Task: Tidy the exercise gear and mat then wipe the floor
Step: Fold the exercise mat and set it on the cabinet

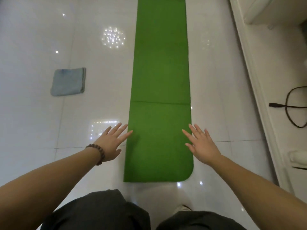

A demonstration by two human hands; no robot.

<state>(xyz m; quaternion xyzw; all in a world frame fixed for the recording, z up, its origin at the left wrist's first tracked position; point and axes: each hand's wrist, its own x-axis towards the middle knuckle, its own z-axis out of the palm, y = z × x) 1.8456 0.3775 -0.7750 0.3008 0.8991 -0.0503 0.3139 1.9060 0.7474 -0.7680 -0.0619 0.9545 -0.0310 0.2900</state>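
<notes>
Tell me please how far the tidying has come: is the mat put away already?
Not yet. The green mat lies flat, folded narrow. Left hand and right hand reach open toward its near end. The blue cloth lies unused; wiping remains.

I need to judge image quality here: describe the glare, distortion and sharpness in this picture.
Head view: ceiling lights glare in sparkling patches on the glossy white floor; wide-angle distortion bows the green mat and the baseboard; slightly soft overall, yet both hands, left hand and right hand, read clearly.
</notes>
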